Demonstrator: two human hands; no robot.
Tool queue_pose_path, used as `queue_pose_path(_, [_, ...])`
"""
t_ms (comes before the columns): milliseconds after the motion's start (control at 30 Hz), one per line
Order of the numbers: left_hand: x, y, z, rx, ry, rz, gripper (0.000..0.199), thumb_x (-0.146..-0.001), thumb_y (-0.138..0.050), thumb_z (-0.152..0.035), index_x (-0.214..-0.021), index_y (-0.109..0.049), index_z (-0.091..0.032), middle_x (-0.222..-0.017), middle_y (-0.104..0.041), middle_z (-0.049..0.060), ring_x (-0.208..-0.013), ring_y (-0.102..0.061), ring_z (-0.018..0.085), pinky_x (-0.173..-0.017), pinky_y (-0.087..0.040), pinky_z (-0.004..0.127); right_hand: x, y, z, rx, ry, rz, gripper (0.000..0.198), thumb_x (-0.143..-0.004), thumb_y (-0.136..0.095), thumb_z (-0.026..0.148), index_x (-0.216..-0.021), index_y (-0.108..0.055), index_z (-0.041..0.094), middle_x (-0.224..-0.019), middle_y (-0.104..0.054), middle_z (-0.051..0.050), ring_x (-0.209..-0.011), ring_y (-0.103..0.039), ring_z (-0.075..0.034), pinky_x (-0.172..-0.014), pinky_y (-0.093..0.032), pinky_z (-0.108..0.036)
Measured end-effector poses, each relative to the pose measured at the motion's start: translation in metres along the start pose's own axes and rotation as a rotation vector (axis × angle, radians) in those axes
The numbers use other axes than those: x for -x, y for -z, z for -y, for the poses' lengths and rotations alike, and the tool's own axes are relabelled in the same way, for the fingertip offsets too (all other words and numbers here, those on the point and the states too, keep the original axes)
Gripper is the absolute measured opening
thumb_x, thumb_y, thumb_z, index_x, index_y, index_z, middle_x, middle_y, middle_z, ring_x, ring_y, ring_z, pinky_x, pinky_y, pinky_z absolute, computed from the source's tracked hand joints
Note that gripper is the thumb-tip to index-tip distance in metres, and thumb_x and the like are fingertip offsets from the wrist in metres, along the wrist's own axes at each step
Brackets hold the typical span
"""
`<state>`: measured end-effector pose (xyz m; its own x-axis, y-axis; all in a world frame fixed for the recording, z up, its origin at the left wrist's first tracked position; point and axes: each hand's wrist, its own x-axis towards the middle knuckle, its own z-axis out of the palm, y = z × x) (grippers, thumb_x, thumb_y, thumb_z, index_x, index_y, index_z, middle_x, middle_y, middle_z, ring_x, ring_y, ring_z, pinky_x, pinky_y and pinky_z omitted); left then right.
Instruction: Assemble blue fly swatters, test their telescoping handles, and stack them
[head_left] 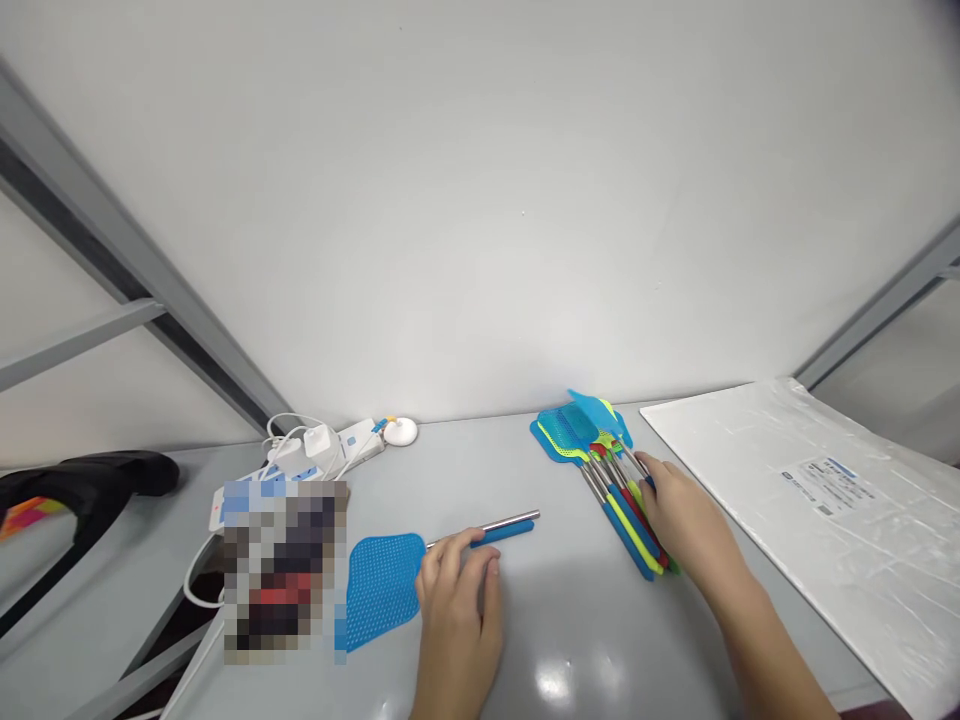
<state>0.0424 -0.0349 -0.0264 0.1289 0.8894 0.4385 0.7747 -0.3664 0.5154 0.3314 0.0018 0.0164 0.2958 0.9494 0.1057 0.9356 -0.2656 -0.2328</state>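
Observation:
A blue fly swatter [384,585] with a metal rod and blue grip lies flat on the grey table [555,640]. My left hand [457,600] rests on its rod, fingers curled over it near the mesh head. Further right is a bundle of fly swatters [600,455] with blue and green mesh heads and blue, green and red grips. My right hand [679,520] lies on the grip ends of that bundle, fingers around them.
A white power strip [300,460] with plugs and cables sits at the back left, beside a small round white object [401,431]. A pixelated patch [285,565] covers something left of the swatter. A clear plastic-wrapped white sheet [817,490] lies right; a black bag [82,490] far left.

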Motion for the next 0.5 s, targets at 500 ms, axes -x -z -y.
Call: queue_pose_path(500, [0.003,-0.012,-0.004,-0.207,0.012,0.115,0.033,-0.093,-0.045,-0.018,-0.121,-0.061,-0.026,-0.138,-0.056,0.006,-0.130,-0.043,0.033,-0.108,-0.021,0.063,-0.001,-0.020,0.000,0.012,0.060,0.041,0.039,-0.097,-0.037,0.026,-0.131,-0.055,0.020,-0.102,-0.059,-0.010,-0.090,-0.060,-0.023,-0.070,-0.042,-0.031])
